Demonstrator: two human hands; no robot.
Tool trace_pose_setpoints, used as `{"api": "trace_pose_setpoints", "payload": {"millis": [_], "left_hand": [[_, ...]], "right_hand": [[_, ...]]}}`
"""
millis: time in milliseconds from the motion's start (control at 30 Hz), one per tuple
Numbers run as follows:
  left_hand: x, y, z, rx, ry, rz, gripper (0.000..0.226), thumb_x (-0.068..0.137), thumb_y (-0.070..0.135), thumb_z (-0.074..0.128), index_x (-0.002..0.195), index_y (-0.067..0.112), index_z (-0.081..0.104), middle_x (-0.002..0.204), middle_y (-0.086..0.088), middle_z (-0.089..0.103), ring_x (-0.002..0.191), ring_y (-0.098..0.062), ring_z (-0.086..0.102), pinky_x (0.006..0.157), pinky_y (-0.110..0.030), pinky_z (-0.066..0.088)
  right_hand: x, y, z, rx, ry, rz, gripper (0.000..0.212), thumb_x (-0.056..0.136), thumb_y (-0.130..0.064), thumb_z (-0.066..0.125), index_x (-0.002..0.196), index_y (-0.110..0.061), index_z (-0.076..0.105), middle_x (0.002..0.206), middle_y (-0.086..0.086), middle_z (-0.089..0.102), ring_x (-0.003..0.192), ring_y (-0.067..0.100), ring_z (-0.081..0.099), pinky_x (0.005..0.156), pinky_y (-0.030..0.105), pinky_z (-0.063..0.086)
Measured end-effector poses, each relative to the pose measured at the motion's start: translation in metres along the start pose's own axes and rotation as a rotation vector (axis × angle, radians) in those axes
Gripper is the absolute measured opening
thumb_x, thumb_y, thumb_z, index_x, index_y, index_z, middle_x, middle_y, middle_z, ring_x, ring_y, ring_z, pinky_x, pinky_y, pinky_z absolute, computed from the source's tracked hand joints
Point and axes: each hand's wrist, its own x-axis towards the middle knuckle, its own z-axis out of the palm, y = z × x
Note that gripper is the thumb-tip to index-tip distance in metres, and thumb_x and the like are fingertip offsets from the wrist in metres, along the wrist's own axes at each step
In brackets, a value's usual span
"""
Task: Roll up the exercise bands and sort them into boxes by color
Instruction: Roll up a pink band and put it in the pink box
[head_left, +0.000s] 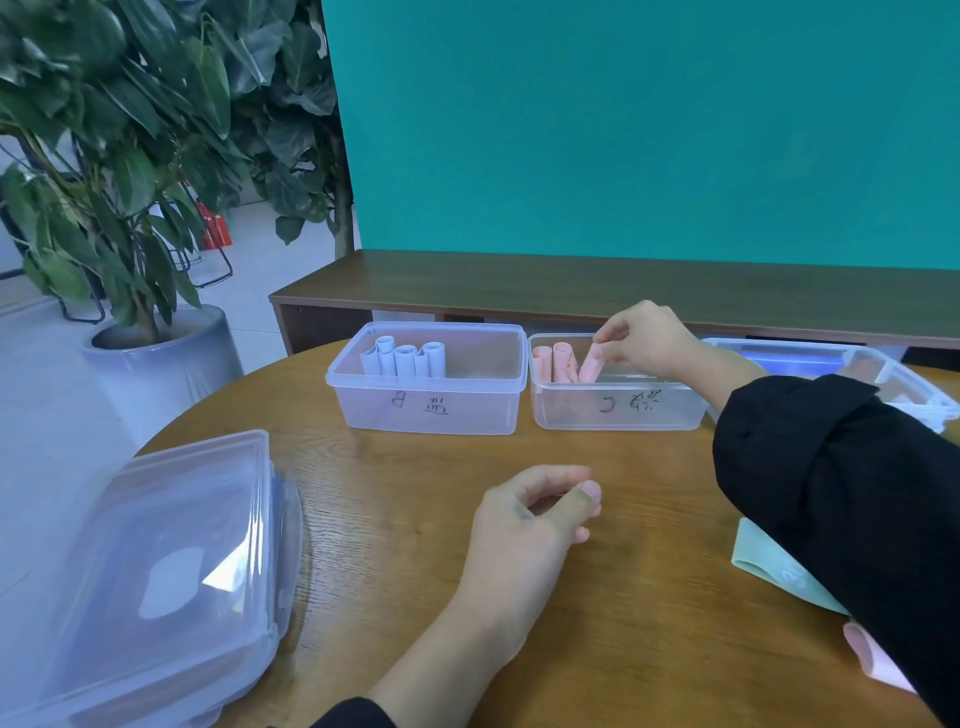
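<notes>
Over the middle clear box (618, 410), the right hand (644, 338) pinches a rolled pink band (591, 366) into place; next likely releasing it, left hand (535, 512) idle, loosely curled.

Round wooden table (426, 519) in front. Stack of clear plastic lids (156, 571) at its near-left edge. Leafy potted plant (130, 156) in a grey pot (166, 358) on the floor, far left. Teal wall (649, 130) above a dark wooden shelf (597, 286) behind.
</notes>
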Motion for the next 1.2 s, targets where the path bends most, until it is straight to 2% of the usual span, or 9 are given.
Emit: {"api": "trace_pose_setpoints", "payload": {"millis": [100, 267, 567, 800, 900, 1000, 1200], "left_hand": [[0.0000, 0.0001, -0.0003, 0.017, -0.006, -0.009, 0.012, 0.092, 0.019, 0.074, 0.104, 0.019, 0.078, 0.091, 0.000, 0.078, 0.092, -0.016, 0.072, 0.081, -0.026, 0.056], [-0.0013, 0.0008, -0.0006, 0.037, -0.011, -0.018, 0.012, 0.092, 0.022, 0.074, 0.103, 0.022, 0.078, 0.090, 0.000, 0.078, 0.080, -0.008, 0.068, 0.084, -0.027, 0.056], [-0.0023, 0.0025, -0.0008, 0.049, -0.018, -0.017, 0.011, 0.092, 0.023, 0.073, 0.102, 0.023, 0.078, 0.090, 0.000, 0.078, 0.079, -0.008, 0.067, 0.081, -0.024, 0.055], [-0.0035, 0.0034, -0.0008, 0.058, -0.024, -0.016, 0.010, 0.092, 0.022, 0.074, 0.100, 0.024, 0.079, 0.089, 0.000, 0.078, 0.075, -0.007, 0.064, 0.081, -0.024, 0.054], [-0.0042, 0.0045, -0.0001, 0.060, -0.027, -0.014, 0.011, 0.086, 0.029, 0.076, 0.097, 0.027, 0.080, 0.089, 0.000, 0.077, 0.073, -0.007, 0.064, 0.081, -0.024, 0.053], [-0.0037, 0.0046, -0.0001, 0.058, -0.027, -0.014, 0.022, 0.076, 0.039, 0.073, 0.094, 0.030, 0.080, 0.089, 0.000, 0.077, 0.073, -0.006, 0.064, 0.081, -0.025, 0.053], [-0.0030, 0.0029, -0.0007, 0.057, -0.023, -0.014, 0.009, 0.087, 0.028, 0.076, 0.094, 0.029, 0.081, 0.089, 0.000, 0.077, 0.074, -0.005, 0.064, 0.076, -0.021, 0.052]], "right_hand": [[0.0040, 0.0000, 0.0021, 0.001, 0.020, -0.012, 0.019, 0.093, -0.020, 0.072, 0.110, -0.013, 0.076, 0.113, 0.006, 0.072, 0.101, 0.021, 0.064, 0.086, 0.030, 0.048], [0.0056, -0.0032, 0.0040, -0.014, 0.022, -0.020, 0.021, 0.095, -0.020, 0.070, 0.115, -0.014, 0.074, 0.115, 0.007, 0.071, 0.104, 0.022, 0.065, 0.093, 0.034, 0.052], [0.0019, -0.0013, -0.0007, -0.013, 0.071, 0.002, 0.020, 0.093, -0.022, 0.071, 0.110, -0.012, 0.074, 0.108, 0.006, 0.070, 0.097, 0.020, 0.063, 0.082, 0.029, 0.047], [0.0008, 0.0000, -0.0012, -0.048, 0.070, 0.003, 0.021, 0.093, -0.019, 0.069, 0.111, -0.010, 0.073, 0.106, 0.006, 0.069, 0.094, 0.020, 0.062, 0.081, 0.029, 0.048], [0.0005, 0.0009, -0.0005, -0.050, 0.064, 0.006, 0.019, 0.092, -0.018, 0.069, 0.109, -0.011, 0.074, 0.103, 0.006, 0.069, 0.093, 0.021, 0.062, 0.080, 0.030, 0.048], [0.0001, 0.0016, 0.0013, -0.048, 0.047, 0.015, 0.020, 0.091, -0.017, 0.068, 0.109, -0.010, 0.074, 0.102, 0.005, 0.069, 0.096, 0.023, 0.063, 0.081, 0.031, 0.050], [0.0013, 0.0015, 0.0017, -0.032, 0.045, 0.023, 0.020, 0.092, -0.019, 0.070, 0.110, -0.010, 0.074, 0.104, 0.006, 0.070, 0.095, 0.022, 0.063, 0.081, 0.029, 0.048]]}}
